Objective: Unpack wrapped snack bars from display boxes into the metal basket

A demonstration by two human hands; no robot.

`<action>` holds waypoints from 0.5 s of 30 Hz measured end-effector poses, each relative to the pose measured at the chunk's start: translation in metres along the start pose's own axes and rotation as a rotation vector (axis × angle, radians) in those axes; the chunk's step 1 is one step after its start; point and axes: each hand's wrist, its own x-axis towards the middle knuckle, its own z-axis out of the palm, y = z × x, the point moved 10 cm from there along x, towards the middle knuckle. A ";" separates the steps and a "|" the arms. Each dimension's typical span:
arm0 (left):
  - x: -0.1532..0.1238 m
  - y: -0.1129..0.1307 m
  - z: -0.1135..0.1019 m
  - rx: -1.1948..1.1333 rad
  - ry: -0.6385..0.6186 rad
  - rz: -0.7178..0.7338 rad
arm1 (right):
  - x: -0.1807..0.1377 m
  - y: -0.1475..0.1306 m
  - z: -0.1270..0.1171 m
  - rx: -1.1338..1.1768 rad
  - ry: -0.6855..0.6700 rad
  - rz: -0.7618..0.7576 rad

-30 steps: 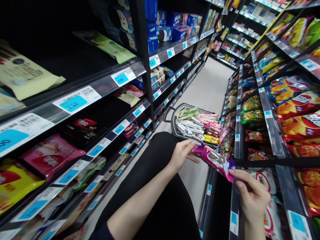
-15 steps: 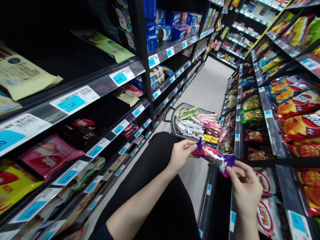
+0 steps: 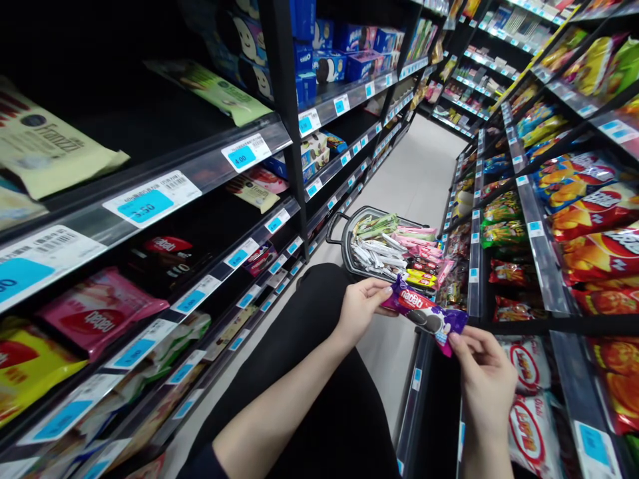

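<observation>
A purple snack packet [image 3: 424,313] with a red "nabati" label and a picture of dark round cookies is stretched between my two hands. My left hand [image 3: 360,307] pinches its left end between thumb and fingers. At the packet's right end, my right hand [image 3: 484,362] grips the wrapper's edge. Just beyond the packet, a dark basket [image 3: 349,233] with a black handle stands on the floor, holding rows of slim green, white and pink packets and a few yellow and brown ones.
Snack shelves [image 3: 279,133] with blue price tags line my left, carrying pale green bags, a pink packet [image 3: 102,309] and blue cookie boxes [image 3: 329,63]. Along the right, a shelf holds chip bags [image 3: 599,213] and white packets [image 3: 532,429]. Between them runs a pale floor aisle [image 3: 424,159].
My right hand has shifted slightly left, and the packet has rolled a little so its label and cookie picture face me more. The left hand stays nearly still.
</observation>
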 end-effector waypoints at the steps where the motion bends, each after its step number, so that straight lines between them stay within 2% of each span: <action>1: 0.000 0.000 0.000 0.000 0.000 -0.003 | 0.000 0.001 0.001 0.001 -0.004 0.004; 15: 0.004 -0.003 -0.007 0.088 0.025 -0.014 | 0.011 0.020 0.012 0.048 -0.065 0.116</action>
